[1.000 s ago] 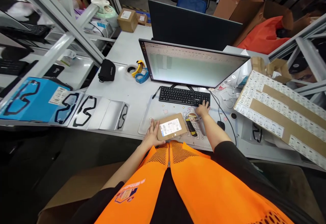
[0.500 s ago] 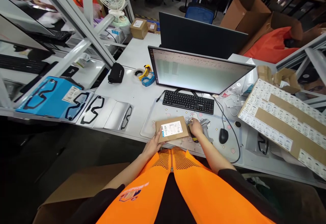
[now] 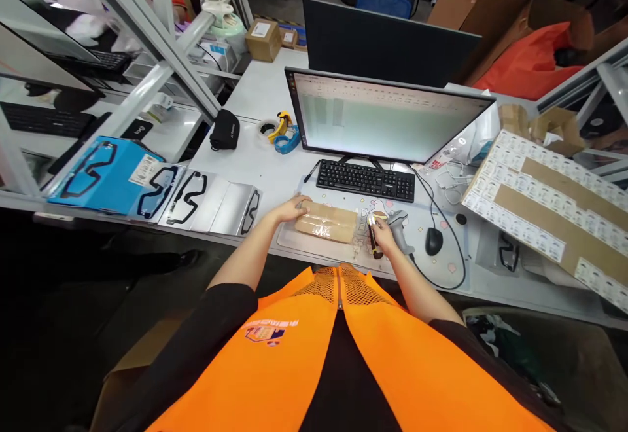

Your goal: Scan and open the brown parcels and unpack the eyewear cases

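A small brown cardboard box (image 3: 328, 222) lies on the desk mat before me, a strip of shiny clear tape across its upper face. My left hand (image 3: 293, 209) grips its left end, fingers on top and at the edge. Just right of the box, my right hand (image 3: 383, 233) is closed around a yellow and black utility knife (image 3: 372, 239), which stays apart from the cardboard. I cannot make out whether its blade is out. Beside that hand lies a grey barcode scanner (image 3: 401, 235), partly covered by it.
Behind the box are a black keyboard (image 3: 366, 180) and a monitor (image 3: 367, 118). A mouse (image 3: 434, 241) sits to the right, near a label-covered cardboard sheet (image 3: 540, 203). Tape rolls (image 3: 286, 141), a black pouch (image 3: 225, 129) and a blue package (image 3: 105, 173) are on the left.
The box has been turned over: its white label no longer shows and a taped face is up. My left hand has shifted to its upper left end. The knife now shows more clearly.
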Tool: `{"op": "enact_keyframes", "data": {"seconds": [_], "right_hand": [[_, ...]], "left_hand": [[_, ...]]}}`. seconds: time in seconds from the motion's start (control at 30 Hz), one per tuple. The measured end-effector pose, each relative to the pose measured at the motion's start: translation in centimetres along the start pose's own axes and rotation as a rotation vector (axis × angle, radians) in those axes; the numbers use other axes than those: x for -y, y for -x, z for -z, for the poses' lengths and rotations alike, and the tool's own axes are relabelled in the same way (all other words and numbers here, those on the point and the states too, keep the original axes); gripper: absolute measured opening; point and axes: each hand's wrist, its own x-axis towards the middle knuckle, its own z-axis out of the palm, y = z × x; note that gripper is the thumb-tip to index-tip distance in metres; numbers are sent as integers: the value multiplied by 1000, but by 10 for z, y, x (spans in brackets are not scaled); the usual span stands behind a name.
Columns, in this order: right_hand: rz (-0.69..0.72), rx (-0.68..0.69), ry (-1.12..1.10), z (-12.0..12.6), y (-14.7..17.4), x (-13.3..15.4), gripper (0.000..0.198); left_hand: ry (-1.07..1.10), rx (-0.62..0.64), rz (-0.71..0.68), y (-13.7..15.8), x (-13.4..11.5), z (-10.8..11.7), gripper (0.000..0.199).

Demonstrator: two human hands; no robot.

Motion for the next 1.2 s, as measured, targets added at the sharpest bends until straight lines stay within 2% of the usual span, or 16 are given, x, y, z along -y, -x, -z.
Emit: {"op": "enact_keyframes", "data": {"seconds": [0.1,0.2,0.27,0.53,0.77,0.97,1.2], "right_hand": [[-62,89,-219,0,10,19,36],[-73,128,-269,-7,20,32,31],[-95,139,-291,-12,25,36,30],[-119,116,-371,-25,40,31,41],[-131,6,-438,-34,38,34,55],[-102,-8,-397,-29,37,36,46],[-117,105,-269,-15,40,34,39]], "left_hand": [[180,-112,1,-4,4,-23,39],[408,-259,4,-1,13,-46,38],[467,-303,-7,1,17,-54,43],[487,-341,-4,-2,19,-54,46],[510,-371,-22,-6,25,-59,43],[508,-385,-41,-9,28,-60,41],[488,-427,-18,-14,28,-62,35]]}}
